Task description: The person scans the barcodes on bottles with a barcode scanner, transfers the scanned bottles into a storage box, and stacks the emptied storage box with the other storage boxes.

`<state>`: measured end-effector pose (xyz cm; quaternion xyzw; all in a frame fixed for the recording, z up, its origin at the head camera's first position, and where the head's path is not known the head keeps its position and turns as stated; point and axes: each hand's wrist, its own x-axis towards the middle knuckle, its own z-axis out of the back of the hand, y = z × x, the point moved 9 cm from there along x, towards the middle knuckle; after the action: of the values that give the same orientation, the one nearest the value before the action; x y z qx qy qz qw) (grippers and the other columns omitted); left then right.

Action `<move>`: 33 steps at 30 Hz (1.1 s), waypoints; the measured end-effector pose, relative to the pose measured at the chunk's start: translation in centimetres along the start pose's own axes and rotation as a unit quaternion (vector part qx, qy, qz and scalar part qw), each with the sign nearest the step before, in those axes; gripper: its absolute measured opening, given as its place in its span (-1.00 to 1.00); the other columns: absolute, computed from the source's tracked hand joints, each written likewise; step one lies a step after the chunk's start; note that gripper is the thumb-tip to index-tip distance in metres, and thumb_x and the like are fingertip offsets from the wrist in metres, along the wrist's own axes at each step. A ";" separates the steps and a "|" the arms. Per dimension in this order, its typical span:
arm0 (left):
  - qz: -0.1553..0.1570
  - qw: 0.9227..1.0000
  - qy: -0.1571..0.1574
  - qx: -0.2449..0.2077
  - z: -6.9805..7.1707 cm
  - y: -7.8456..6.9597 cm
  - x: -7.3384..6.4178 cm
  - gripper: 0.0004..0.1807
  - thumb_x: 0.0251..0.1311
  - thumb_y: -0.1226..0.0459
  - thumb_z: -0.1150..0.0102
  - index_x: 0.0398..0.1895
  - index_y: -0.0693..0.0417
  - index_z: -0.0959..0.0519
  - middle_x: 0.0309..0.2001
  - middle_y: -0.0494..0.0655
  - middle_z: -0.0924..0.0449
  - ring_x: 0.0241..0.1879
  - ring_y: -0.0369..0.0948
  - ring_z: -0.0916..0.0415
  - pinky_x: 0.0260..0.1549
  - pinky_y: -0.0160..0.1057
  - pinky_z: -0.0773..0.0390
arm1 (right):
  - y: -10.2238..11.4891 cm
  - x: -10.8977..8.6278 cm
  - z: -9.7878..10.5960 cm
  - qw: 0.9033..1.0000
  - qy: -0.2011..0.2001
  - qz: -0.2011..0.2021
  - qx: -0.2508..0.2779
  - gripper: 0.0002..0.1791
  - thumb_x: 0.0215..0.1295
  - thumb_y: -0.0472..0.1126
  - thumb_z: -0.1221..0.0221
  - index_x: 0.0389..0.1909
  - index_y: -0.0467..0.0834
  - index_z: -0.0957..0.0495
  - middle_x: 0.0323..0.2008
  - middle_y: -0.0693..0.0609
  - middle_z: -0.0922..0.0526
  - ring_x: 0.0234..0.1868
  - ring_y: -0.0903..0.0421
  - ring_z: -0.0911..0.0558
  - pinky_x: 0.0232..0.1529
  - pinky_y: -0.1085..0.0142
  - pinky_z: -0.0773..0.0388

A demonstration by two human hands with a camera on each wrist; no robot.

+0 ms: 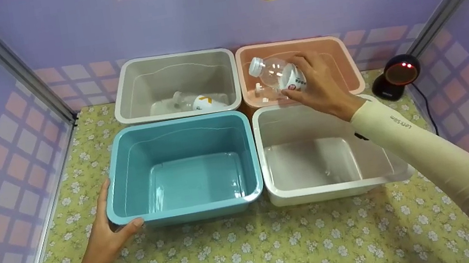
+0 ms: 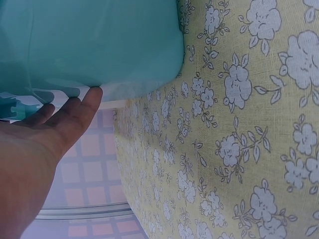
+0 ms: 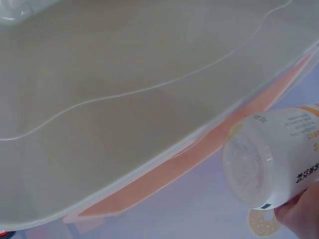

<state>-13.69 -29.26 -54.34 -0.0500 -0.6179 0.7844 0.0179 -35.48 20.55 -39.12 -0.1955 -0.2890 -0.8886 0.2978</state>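
In the head view my right hand [image 1: 318, 80] grips a clear plastic bottle [image 1: 273, 71] with a white cap and a white label. It is held tilted over the pink bin [image 1: 354, 70], cap toward the left. The bottle's base [image 3: 246, 169] faces the camera in the right wrist view. My left hand [image 1: 107, 236] rests at the near left corner of the blue bin [image 1: 195, 208]. Its thumb lies along the front below the rim, and the fingers reach up the left side. The left wrist view shows extended fingers [image 2: 79, 112] against the bin's outside.
A grey bin [image 1: 119, 102] at the back left holds a bottle with a white and orange label [image 1: 206, 102]. Small clear pieces [image 1: 260, 90] show inside the pink bin. A whitish bin [image 1: 319, 189] stands at front right. A black scanner [image 1: 399, 72] with red lights stands at right.
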 end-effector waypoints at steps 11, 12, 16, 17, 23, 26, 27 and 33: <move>0.003 1.000 -0.001 -0.003 -0.1 -0.1 0.1 0.25 0.46 0.34 -0.35 0.81 -0.63 0.33 0.74 0.34 0.13 0.58 0.40 -0.17 0.16 -0.44 -0.60 | 0.8 0.9 -1.6 0.999 0.022 0.011 0.034 -0.27 0.25 -0.24 -0.60 0.36 -0.34 -0.49 0.35 -0.38 -0.49 0.38 -0.29 -0.44 0.31 -0.15 -0.44; 0.005 1.000 -0.001 -0.002 -0.1 -0.2 0.1 0.25 0.46 0.33 -0.36 0.81 -0.64 0.33 0.75 0.33 0.15 0.59 0.41 -0.15 0.16 -0.45 -0.59 | 0.9 0.9 -1.7 0.999 0.023 0.015 0.035 -0.27 0.26 -0.24 -0.60 0.36 -0.34 -0.49 0.35 -0.38 -0.49 0.38 -0.28 -0.44 0.30 -0.14 -0.45; 0.015 1.000 0.001 -0.008 -0.1 -0.3 0.1 0.24 0.47 0.31 -0.36 0.80 -0.66 0.34 0.77 0.29 0.22 0.62 0.43 -0.09 0.17 -0.48 -0.56 | 1.4 1.2 -2.1 0.998 0.030 0.030 0.035 -0.25 0.28 -0.23 -0.59 0.40 -0.33 -0.48 0.33 -0.36 -0.50 0.35 -0.27 -0.45 0.29 -0.13 -0.45; 0.018 1.000 0.002 -0.009 -0.1 -0.3 0.1 0.24 0.47 0.30 -0.36 0.80 -0.67 0.34 0.77 0.29 0.23 0.62 0.43 -0.08 0.17 -0.49 -0.55 | 1.5 1.3 -2.1 0.998 0.031 0.033 0.036 -0.24 0.27 -0.23 -0.59 0.40 -0.34 -0.48 0.32 -0.36 -0.50 0.34 -0.27 -0.46 0.30 -0.14 -0.45; 0.018 1.000 -0.001 -0.022 0.0 -0.2 0.2 0.26 0.47 0.34 -0.36 0.80 -0.64 0.35 0.76 0.32 0.20 0.61 0.41 -0.11 0.20 -0.47 -0.56 | 2.2 2.1 -2.8 0.998 0.039 0.036 0.038 -0.24 0.27 -0.21 -0.60 0.41 -0.33 -0.49 0.32 -0.37 -0.53 0.30 -0.26 -0.50 0.26 -0.15 -0.51; 0.017 1.000 -0.003 -0.025 0.0 -0.2 0.3 0.26 0.46 0.35 -0.36 0.81 -0.65 0.34 0.75 0.35 0.17 0.59 0.41 -0.13 0.21 -0.46 -0.57 | 2.4 2.5 -3.3 0.998 0.044 0.038 0.037 -0.22 0.27 -0.21 -0.60 0.43 -0.31 -0.48 0.31 -0.35 -0.54 0.27 -0.24 -0.53 0.25 -0.13 -0.55; 0.017 0.999 -0.002 -0.027 0.0 -0.2 0.3 0.26 0.45 0.35 -0.36 0.81 -0.65 0.34 0.75 0.35 0.17 0.59 0.41 -0.14 0.21 -0.45 -0.57 | 2.5 2.6 -3.4 0.997 0.046 0.041 0.038 -0.21 0.27 -0.21 -0.60 0.44 -0.30 -0.47 0.31 -0.33 -0.54 0.25 -0.24 -0.54 0.23 -0.12 -0.56; 0.016 0.999 -0.002 -0.032 -0.1 -0.3 0.4 0.26 0.44 0.37 -0.36 0.82 -0.59 0.33 0.75 0.34 0.16 0.59 0.40 -0.14 0.20 -0.48 -0.57 | 3.3 3.2 -4.2 0.996 0.053 0.055 0.044 -0.18 0.26 -0.24 -0.60 0.49 -0.26 -0.46 0.26 -0.30 -0.56 0.16 -0.23 -0.57 0.18 -0.09 -0.58</move>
<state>-14.04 -29.03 -54.10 -0.0591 -0.6417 0.7647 0.0030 -36.47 14.46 -39.32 -0.1506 -0.3003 -0.8666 0.3690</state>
